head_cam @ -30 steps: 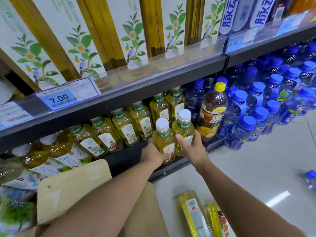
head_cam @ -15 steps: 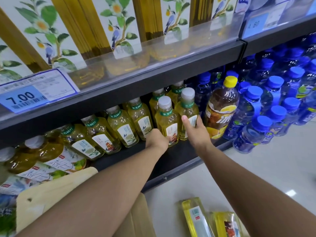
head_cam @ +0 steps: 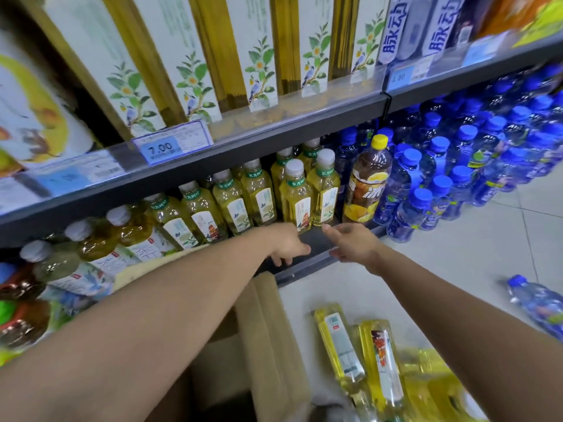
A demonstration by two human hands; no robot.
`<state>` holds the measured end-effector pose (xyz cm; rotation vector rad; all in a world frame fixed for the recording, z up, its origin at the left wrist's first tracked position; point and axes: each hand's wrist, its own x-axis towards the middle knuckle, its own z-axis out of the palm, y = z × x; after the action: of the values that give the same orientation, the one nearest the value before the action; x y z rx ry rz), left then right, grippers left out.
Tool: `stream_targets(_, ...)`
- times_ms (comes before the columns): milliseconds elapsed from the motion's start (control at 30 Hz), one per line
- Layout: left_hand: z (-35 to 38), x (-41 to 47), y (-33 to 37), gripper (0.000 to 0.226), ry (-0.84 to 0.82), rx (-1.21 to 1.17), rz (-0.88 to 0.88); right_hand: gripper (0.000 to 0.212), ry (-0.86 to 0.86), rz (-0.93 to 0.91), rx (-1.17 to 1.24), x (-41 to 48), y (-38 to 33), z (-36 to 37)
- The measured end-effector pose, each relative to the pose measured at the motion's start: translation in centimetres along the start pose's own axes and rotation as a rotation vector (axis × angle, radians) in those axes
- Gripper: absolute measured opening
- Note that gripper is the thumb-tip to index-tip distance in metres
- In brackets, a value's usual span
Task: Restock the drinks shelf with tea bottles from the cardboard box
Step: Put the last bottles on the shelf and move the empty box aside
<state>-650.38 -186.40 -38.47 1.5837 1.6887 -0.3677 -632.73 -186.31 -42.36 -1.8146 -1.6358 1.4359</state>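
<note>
Yellow tea bottles (head_cam: 341, 342) lie flat on the floor (head_cam: 457, 269), behind and below the loose, empty fingers of the right hand (head_cam: 353, 243), long axes toward the shelf (head_cam: 307, 268); the left hand (head_cam: 286, 242), equally slack and empty, hangs farther off, with the cardboard box (head_cam: 268, 330) beneath its fingers

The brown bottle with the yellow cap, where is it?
Head view, right of centre: the brown bottle stands on the bottom shelf, between the yellow tea bottles at left and the blue-capped bottles at right.
</note>
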Motion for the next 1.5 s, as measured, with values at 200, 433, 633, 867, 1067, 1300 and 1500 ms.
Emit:
stream_targets(200, -0.5, -8.2, -3.4, 0.03, 0.437, 0.106, 0.068, 0.036, -0.018, -0.163, -0.217, -8.0, -5.0, -0.4)
stream_targets(433, 1.6, -17.4, -8.2, 0.026, 0.536, 0.158, -0.016, 0.028, -0.156, -0.321, -0.61, -16.8, -14.5, 1.5)
stream_targets(633, 7.6, -21.2, -14.1, 0.032, 0.523, 0.167, -0.227, 0.036, -0.205, -0.272, -0.947, -20.2, -13.0, 12.1)
stream_targets(867, 16.5, -19.3, -21.7, 0.072, 0.65, 0.037, -0.486, 0.049, 0.035, 0.126, -0.565, -18.6, -2.9, 20.2)
stream_targets(1067, 16.9, -20.5, -22.5, 0.027, 0.563, -0.303, -0.5, 0.028, 0.085, 0.048, -0.606, -18.4, -3.1, 19.5)
stream_targets(1300, 9.9, -26.4, -15.2, 0.029, 0.637, -0.302, -0.386, 0.034, 0.201, 0.027, -0.589, -23.6, -9.2, 10.2)
stream_targets(1500, 7.2, -31.6, -6.6, 0.019, 0.691, -0.234, -0.23, 0.033, 0.351, 0.03, -0.496, -30.2, -9.8, 1.9)
